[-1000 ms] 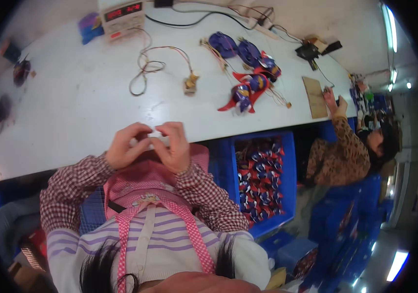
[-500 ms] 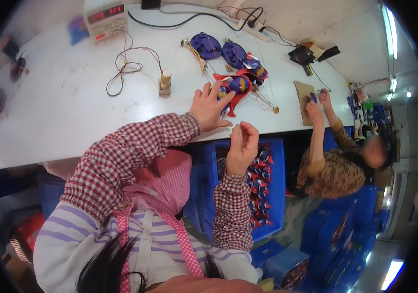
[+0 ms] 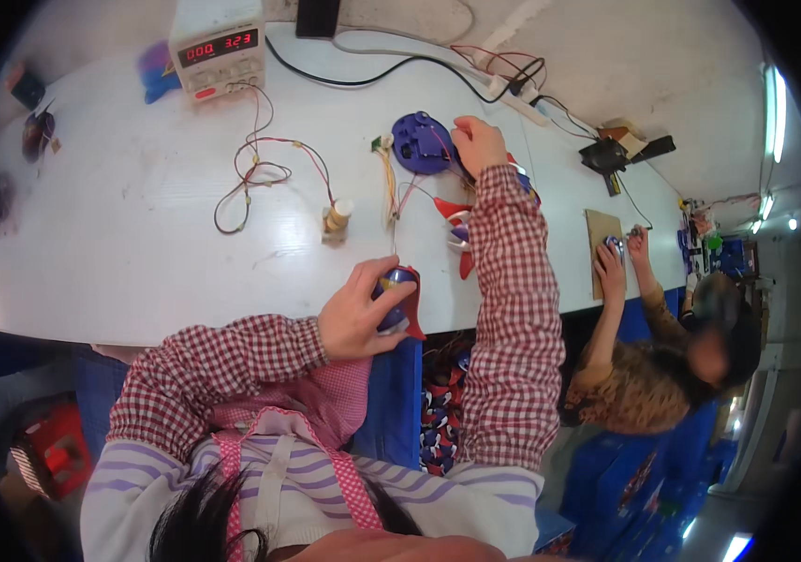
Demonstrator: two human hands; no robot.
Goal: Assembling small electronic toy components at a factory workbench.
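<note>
My left hand (image 3: 360,311) grips a dark blue, rounded toy piece with red fins (image 3: 396,298) at the table's front edge. A thin wire runs up from near it. My right hand (image 3: 481,147) reaches far across the table, its fingers curled down beside a purple round plastic part (image 3: 422,142); whatever is under those fingers is hidden. That purple part has a small green board and yellow wires (image 3: 388,178) next to it. Just left of my right forearm lies another red, white and blue toy piece (image 3: 457,229), partly covered by the sleeve.
A power supply (image 3: 220,56) with a lit red display stands at the back left; its leads (image 3: 252,178) loop to a small tan cylindrical piece (image 3: 336,218). A blue crate (image 3: 402,403) of similar toy pieces sits below the table edge. At right, a co-worker's hands (image 3: 612,267) work over a brown board (image 3: 603,225).
My left hand has drawn back toward the table edge with a blue-and-red toy piece in it. My right hand has moved from near the edge up to the purple parts.
</note>
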